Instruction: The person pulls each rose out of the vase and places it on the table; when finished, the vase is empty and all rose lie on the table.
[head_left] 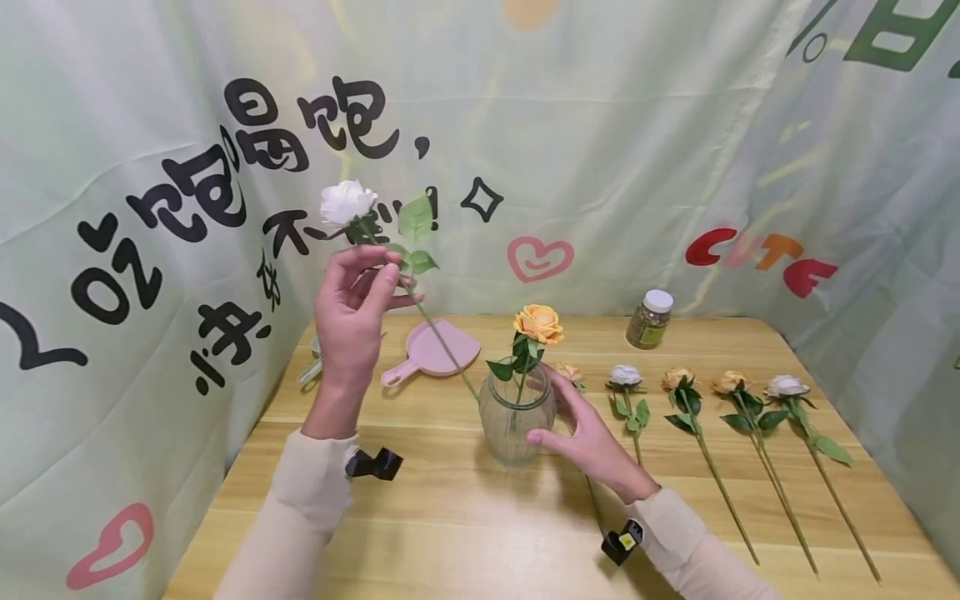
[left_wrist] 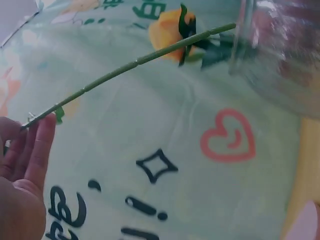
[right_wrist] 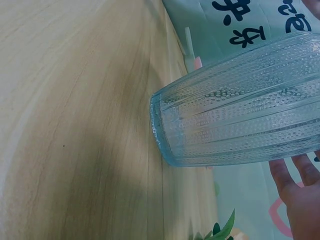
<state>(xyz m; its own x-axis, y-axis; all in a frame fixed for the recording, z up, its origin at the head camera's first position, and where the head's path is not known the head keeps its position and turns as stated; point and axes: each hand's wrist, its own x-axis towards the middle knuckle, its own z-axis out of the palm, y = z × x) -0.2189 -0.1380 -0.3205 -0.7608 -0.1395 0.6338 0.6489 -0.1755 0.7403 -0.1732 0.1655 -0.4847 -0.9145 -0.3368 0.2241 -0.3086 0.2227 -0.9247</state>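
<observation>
A white artificial rose (head_left: pixel 348 203) is raised at the left, its stem pinched between the thumb and fingers of my left hand (head_left: pixel 351 312). That stem (left_wrist: pixel 112 74) slants down to the right, its lower end close to the vase rim; whether it touches the glass I cannot tell. My right hand (head_left: pixel 588 429) grips the ribbed clear glass vase (head_left: pixel 517 433) from the right side, thumb in front and fingers behind. An orange rose (head_left: pixel 538 324) stands upright in the vase. The right wrist view shows the textured vase wall (right_wrist: pixel 240 110) close up, with fingertips against it.
Several more roses lie in a row at the right, among them a white one (head_left: pixel 625 377) and an orange one (head_left: pixel 679 382). A pink dustpan-shaped piece (head_left: pixel 442 346) lies behind the left arm. A white-lidded jar (head_left: pixel 649 320) stands at the back of the wooden table (head_left: pixel 420 508).
</observation>
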